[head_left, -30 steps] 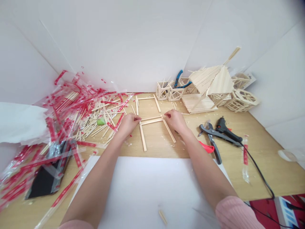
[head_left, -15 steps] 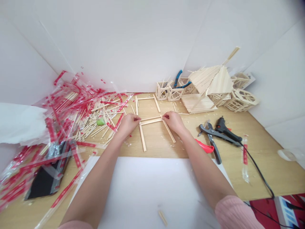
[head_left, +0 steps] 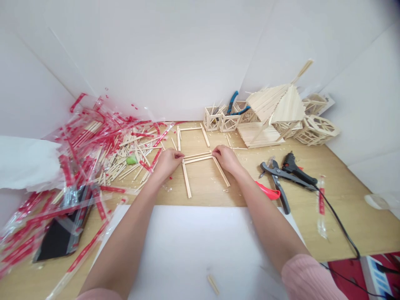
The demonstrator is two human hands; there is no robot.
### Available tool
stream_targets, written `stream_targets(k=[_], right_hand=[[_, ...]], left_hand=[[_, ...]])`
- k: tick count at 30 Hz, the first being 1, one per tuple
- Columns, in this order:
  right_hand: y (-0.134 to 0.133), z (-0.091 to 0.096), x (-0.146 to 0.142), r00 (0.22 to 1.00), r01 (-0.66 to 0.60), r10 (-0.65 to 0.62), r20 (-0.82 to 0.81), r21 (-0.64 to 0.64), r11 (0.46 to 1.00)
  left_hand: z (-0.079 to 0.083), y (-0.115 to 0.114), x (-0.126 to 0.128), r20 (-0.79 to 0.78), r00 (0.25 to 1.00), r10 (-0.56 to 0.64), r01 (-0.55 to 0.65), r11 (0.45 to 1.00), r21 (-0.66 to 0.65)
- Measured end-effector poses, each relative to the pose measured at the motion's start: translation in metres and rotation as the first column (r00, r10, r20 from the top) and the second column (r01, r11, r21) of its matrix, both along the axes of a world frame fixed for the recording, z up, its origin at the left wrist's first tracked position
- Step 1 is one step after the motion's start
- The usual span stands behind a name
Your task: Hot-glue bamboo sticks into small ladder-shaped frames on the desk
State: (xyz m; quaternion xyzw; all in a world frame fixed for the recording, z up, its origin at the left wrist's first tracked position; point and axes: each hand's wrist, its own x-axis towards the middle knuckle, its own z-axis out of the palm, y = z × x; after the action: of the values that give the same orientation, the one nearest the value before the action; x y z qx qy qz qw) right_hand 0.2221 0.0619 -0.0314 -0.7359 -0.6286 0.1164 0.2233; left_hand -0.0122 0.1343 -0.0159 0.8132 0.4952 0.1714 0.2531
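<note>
My left hand (head_left: 170, 160) pinches the left end of a thin wooden stick (head_left: 197, 155), and my right hand (head_left: 225, 157) pinches its right end. The stick lies crosswise along the top bar of a three-sided frame of wooden sticks (head_left: 186, 179). That frame's side legs reach toward me on the table. Just beyond is a similar three-sided stick frame (head_left: 191, 128), lying flat. My fingertips hide both ends of the held stick.
Loose sticks (head_left: 121, 160) and red-and-clear wrappers (head_left: 103, 121) pile up at left. A stick house (head_left: 271, 106) and stick boxes (head_left: 230, 123) stand at the back. Cutters (head_left: 276, 179) and a glue gun (head_left: 292, 164) lie right. A white sheet (head_left: 187, 246) is in front.
Hardly anything differs. Both hands keep their pinch on the stick, and the stick and frames stay in place; the view has shifted very slightly.
</note>
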Motion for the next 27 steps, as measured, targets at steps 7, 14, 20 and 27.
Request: stream_targets(k=[7, 14, 20, 27], right_hand=[[0.003, 0.0, 0.006, 0.987, -0.002, 0.002, -0.16, 0.002, 1.0], [0.005, -0.005, 0.004, 0.98, 0.017, -0.009, -0.196, 0.039, 0.999], [0.005, -0.006, -0.002, 0.987, 0.053, -0.043, -0.156, 0.058, 0.997], [0.005, -0.006, -0.003, 0.989, 0.058, -0.052, -0.14, 0.04, 0.998]], left_hand=[[-0.002, 0.004, -0.002, 0.025, 0.999, -0.022, 0.023, 0.999, -0.04], [-0.006, 0.008, -0.005, 0.063, 0.997, -0.047, 0.052, 0.996, -0.07], [-0.003, 0.007, -0.005, 0.052, 0.998, -0.048, 0.051, 0.996, -0.077], [-0.001, 0.007, -0.006, 0.042, 0.998, -0.052, 0.054, 0.997, -0.062]])
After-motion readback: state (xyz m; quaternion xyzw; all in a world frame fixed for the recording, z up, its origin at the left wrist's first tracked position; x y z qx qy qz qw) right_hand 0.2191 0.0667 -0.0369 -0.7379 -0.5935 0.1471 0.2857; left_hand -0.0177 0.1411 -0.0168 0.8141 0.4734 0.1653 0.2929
